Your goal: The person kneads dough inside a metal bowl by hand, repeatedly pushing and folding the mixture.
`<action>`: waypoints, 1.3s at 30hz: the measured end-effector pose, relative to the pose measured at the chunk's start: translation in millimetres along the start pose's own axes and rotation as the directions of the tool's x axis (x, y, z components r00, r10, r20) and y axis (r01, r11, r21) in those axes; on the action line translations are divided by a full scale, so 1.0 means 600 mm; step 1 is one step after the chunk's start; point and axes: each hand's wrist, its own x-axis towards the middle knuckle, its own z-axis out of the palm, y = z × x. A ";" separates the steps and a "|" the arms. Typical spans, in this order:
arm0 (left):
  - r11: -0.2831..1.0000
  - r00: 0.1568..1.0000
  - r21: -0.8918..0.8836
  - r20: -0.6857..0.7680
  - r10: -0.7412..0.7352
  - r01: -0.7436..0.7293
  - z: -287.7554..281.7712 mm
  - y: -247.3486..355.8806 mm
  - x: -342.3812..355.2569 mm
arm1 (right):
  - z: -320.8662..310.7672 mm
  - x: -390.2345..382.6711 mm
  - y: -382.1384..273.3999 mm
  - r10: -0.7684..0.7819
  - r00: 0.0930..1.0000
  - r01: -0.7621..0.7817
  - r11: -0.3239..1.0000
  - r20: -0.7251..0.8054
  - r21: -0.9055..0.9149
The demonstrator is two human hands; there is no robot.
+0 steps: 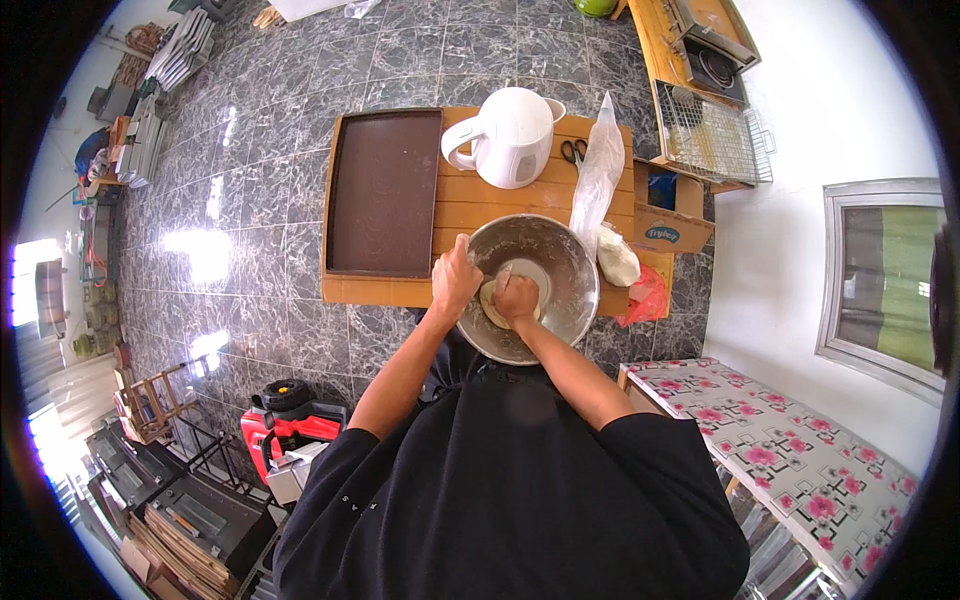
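Wooden tabletop [462, 194], near edge: a metal bowl [577, 290] contains pale dough [490, 302]. The left hand [457, 276] grips the bowl's rim; the right hand [517, 297], fisted, presses the dough. Should the left grip slacken, uneven pressure could tip the bowl.

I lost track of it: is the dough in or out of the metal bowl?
In: the dough shows inside the metal bowl, against the right hand.

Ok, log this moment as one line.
left hand: gripping rim of metal bowl | right hand: fisted against dough inside | dark tray: left of bowl | white kettle: beyond bowl
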 end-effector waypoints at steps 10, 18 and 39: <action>1.000 1.000 0.003 0.000 -0.004 0.004 -0.012 0.000 0.000 | 0.005 0.051 -0.015 0.436 0.895 -0.426 0.774 0.094 0.469; 0.998 0.996 0.040 0.076 0.041 -0.044 -0.018 -0.001 0.019 | -0.016 0.085 0.092 0.458 0.628 -0.690 -0.046 0.629 0.722; 0.843 0.965 -0.479 0.027 -0.262 0.243 0.028 -0.057 -0.120 | -0.059 0.068 0.008 -0.175 0.836 0.096 0.980 0.521 0.175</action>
